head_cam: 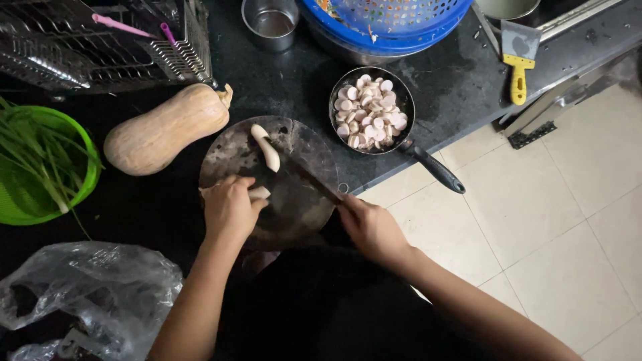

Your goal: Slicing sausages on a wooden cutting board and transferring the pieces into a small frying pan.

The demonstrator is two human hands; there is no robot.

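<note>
My left hand (229,206) presses a pale sausage piece (259,193) down on a round dark cutting board (294,144). My right hand (370,227) grips the handle of a dark knife (309,179) whose blade lies across the board toward the sausage. Another whole pale sausage (266,146) lies at the far side of the board. A small black pan (366,111) holding several round sausage slices sits just right of the board, its handle pointing over the counter edge.
A butternut squash (165,128) lies left of the board. A green colander (20,194) of green stalks sits far left, a clear plastic bag (93,294) near me. Behind: a wire rack (100,40), a steel cup (270,22), a blue basket (388,27), a yellow-handled scraper (518,63).
</note>
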